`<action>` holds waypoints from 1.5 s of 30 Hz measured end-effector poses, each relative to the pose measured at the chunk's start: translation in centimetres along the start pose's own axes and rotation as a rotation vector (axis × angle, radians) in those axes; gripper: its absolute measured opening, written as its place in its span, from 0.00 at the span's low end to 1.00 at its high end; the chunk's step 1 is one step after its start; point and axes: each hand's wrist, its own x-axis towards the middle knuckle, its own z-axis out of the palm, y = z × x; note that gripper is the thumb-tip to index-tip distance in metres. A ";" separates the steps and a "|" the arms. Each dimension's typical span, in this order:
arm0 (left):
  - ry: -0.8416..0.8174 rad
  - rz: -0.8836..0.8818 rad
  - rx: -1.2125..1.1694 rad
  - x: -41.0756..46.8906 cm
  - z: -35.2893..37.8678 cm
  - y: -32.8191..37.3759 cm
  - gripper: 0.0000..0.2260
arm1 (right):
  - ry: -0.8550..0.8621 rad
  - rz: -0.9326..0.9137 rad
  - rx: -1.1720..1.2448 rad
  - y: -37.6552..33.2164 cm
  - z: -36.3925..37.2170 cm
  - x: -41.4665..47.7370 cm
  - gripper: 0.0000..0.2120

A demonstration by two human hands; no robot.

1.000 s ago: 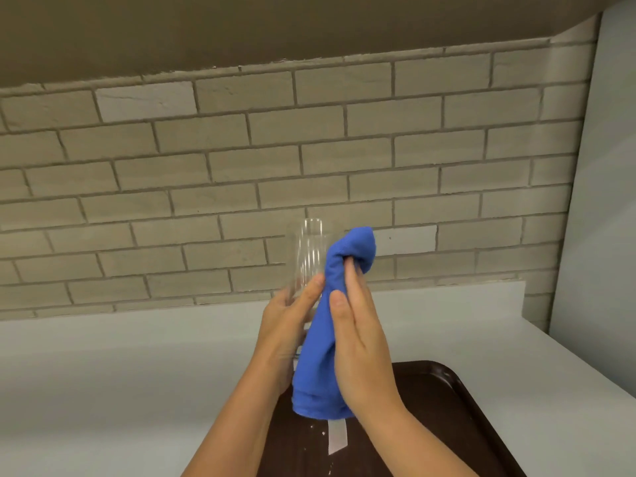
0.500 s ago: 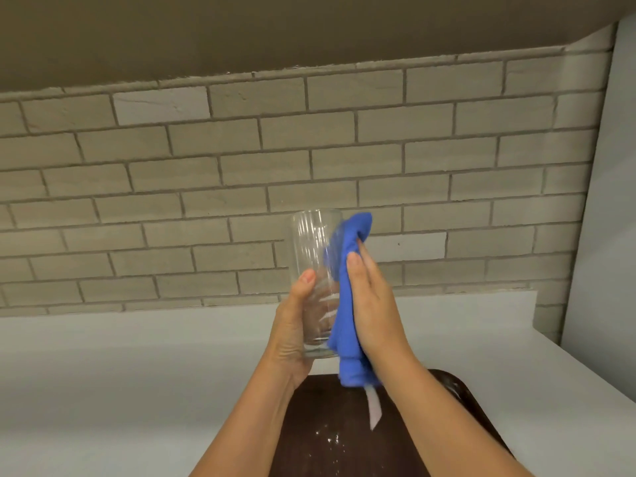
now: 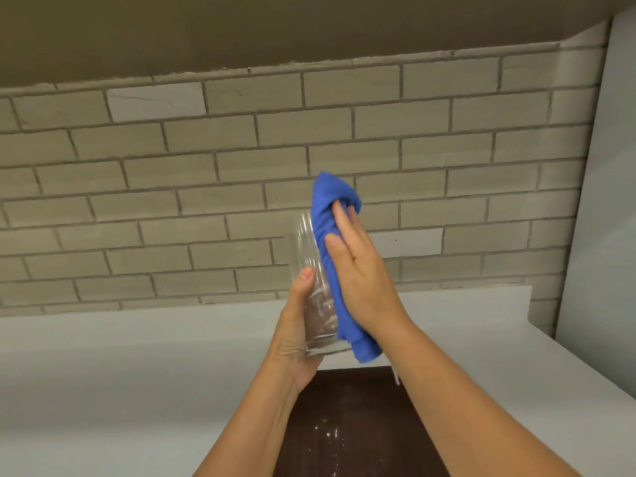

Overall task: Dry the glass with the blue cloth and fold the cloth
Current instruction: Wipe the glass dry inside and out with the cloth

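1. The glass (image 3: 315, 287) is held upright above the tabletop (image 3: 137, 373), gripped low by the left hand (image 3: 297, 339); it looks rigid, slippery and breakable.
2. The right hand (image 3: 361, 270), fingers (image 3: 344, 222) flat together, presses the soft blue cloth (image 3: 330, 208) against its side.
3. Safest hold: low around the base.

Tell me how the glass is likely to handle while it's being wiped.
The glass looks smooth, clear and rigid, so probably fragile and slippery if wet. The left hand grips only its lower part while the right hand presses the cloth against its side, so it could twist or slip.
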 end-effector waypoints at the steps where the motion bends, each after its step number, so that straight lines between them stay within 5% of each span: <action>1: 0.006 0.023 0.005 0.3 0.2 -0.3 0.31 | 0.005 0.059 0.080 -0.2 -0.2 0.4 0.22; 4: 0.062 0.057 -0.002 0.5 0.3 -0.1 0.41 | -0.005 0.175 0.181 0.2 0.2 -1.0 0.21; 12: 0.123 0.016 0.019 1.0 -1.3 0.7 0.40 | -0.033 0.148 0.172 2.1 1.6 -7.4 0.18; 17: 0.022 -0.065 -0.106 -0.1 0.0 -0.6 0.17 | -0.057 -0.164 -0.218 1.3 1.7 -6.2 0.21; 20: -0.007 -0.071 -0.121 -0.2 0.6 -1.1 0.17 | -0.005 -0.212 -0.304 0.7 0.8 -2.6 0.23; 23: 0.049 -0.090 0.017 0.1 0.5 -0.9 0.26 | 0.008 -0.071 -0.191 -0.4 -0.3 0.2 0.22; 28: 0.114 -0.061 0.026 0.1 0.1 -0.7 0.19 | 0.025 -0.056 -0.068 0.5 1.2 -4.4 0.22; 35: 0.110 0.107 0.193 0.6 0.8 -0.8 0.26 | 0.237 0.479 0.761 2.8 0.7 -7.2 0.17; 38: 0.077 0.208 0.246 1.0 1.5 -0.6 0.24 | 0.257 0.570 0.970 2.6 0.2 -6.7 0.17; 45: 0.154 0.270 0.681 1.3 2.6 1.1 0.25 | 0.339 0.541 0.972 3.1 0.2 -5.8 0.16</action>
